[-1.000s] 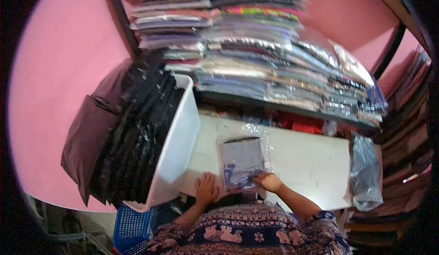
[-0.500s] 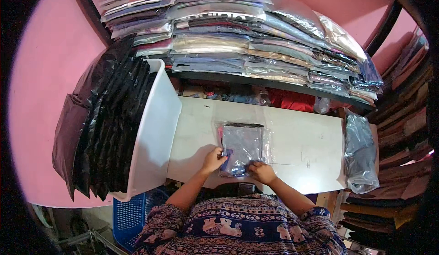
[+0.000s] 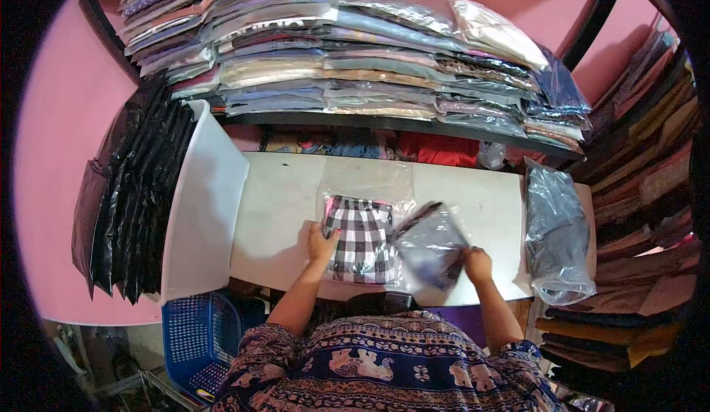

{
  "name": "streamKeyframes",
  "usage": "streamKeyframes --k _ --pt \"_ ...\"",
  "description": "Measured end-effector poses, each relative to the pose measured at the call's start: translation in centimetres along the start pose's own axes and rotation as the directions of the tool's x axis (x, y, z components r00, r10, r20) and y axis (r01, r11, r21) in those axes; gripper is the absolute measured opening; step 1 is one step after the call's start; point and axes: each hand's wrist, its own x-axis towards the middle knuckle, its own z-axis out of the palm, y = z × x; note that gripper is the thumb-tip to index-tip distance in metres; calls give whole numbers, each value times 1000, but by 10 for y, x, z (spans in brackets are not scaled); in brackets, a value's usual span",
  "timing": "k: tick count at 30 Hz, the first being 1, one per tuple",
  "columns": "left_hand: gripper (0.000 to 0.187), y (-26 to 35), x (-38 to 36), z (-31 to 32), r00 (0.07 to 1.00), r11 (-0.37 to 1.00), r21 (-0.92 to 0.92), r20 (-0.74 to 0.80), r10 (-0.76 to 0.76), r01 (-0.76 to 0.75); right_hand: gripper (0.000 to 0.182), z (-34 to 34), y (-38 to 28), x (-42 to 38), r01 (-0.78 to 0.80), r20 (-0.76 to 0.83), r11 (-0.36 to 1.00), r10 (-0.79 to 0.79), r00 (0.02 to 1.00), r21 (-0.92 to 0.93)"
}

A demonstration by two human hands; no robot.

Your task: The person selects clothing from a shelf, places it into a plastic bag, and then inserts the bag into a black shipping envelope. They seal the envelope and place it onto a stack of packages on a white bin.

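A checked black-and-white folded garment (image 3: pixel 360 239) in clear plastic lies on the white table (image 3: pixel 281 197). My left hand (image 3: pixel 322 243) rests on its left edge, fingers spread. My right hand (image 3: pixel 478 264) grips a grey garment packet in plastic (image 3: pixel 430 248) and holds it tilted above the table, just right of the checked one.
A white bin (image 3: pixel 207 205) full of black plastic bags (image 3: pixel 126 197) stands at the left. Shelves of several bagged garments (image 3: pixel 355 64) rise behind the table. A bagged bundle (image 3: pixel 556 231) lies at the table's right end. A blue basket (image 3: pixel 194 332) sits below left.
The grey packet has been lifted off and swung to the right by my right hand, uncovering the checked garment beneath. My left hand moved onto the checked garment.
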Motion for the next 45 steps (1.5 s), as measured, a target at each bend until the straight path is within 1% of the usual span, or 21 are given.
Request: streamKeyframes --k 2,7,9,10,11,13,16,18,21,23,24,25,27,29,31,33,35,39,41,43,45 --pt "51 18 -4 -12 936 958 2 213 -281 287 15 1 35 -15 -170 -19 985 170 985 -18" --pt "50 2 -34 7 830 963 -128 542 -131 236 17 -23 78 -33 -392 218 906 419 881 -158" --pt "43 26 -44 14 764 740 -392 595 -250 547 20 -42 84 -28 -374 337 904 426 840 -209" --pt "36 64 -48 5 736 500 -553 597 -320 666 24 -62 81 -22 -349 448 901 432 782 -259" --pt "36 69 -49 10 740 503 -557 594 -316 661 30 -71 82 -18 -317 547 898 438 713 -305" --pt "35 77 -48 22 813 608 -552 487 -320 570 57 -63 90 -12 -280 444 947 322 836 -159" --pt "35 103 -39 23 743 518 -559 613 -267 647 69 -56 71 18 -110 155 945 64 986 309" --pt "37 146 -44 0 737 496 -582 644 -203 644 76 -56 41 43 -129 130 642 45 990 756" --pt "44 175 -51 -24 772 562 -580 609 -183 590 74 -41 8 74 -208 153 420 162 975 883" --pt "50 171 -40 -31 816 581 -637 572 -85 507 66 -76 -15 95 -341 343 -56 28 939 938" --pt "50 181 -34 -42 867 621 -690 498 34 372 43 -98 -27 104 -263 263 -164 -22 964 951" --pt "50 188 -29 -51 895 640 -732 420 153 234 43 -106 -31 119 -258 257 -164 -31 966 952" --pt "46 202 -13 -67 930 670 -730 325 172 131 23 -116 -36 138 68 -77 -142 -58 995 987" --pt "32 216 -1 -89 969 618 -779 57 241 -108 18 -150 -52 134 146 -159 -157 -74 984 977" --pt "24 207 0 -99 967 590 -795 20 256 -140 14 -165 -58 129 223 -241 -170 -96 966 960" --pt "18 195 -9 -101 966 567 -808 -12 260 -162 14 -155 -57 111 390 -385 40 -92 918 920" --pt "16 168 -38 -91 983 675 -731 178 50 98 13 -115 -48 92 255 -245 132 -86 966 958" --pt "17 62 -95 -9 925 796 -515 352 -141 317 15 19 -25 39 -229 237 170 -30 971 959" --pt "16 43 -123 11 917 791 -485 321 -237 374 27 22 -27 18 -259 277 632 72 958 730" --pt "16 43 -125 17 906 783 -460 280 -318 418 29 17 -36 17 -229 217 605 95 972 762" --pt "14 43 -123 17 947 952 -135 208 -244 275 34 22 -39 17 -206 165 576 124 979 791"
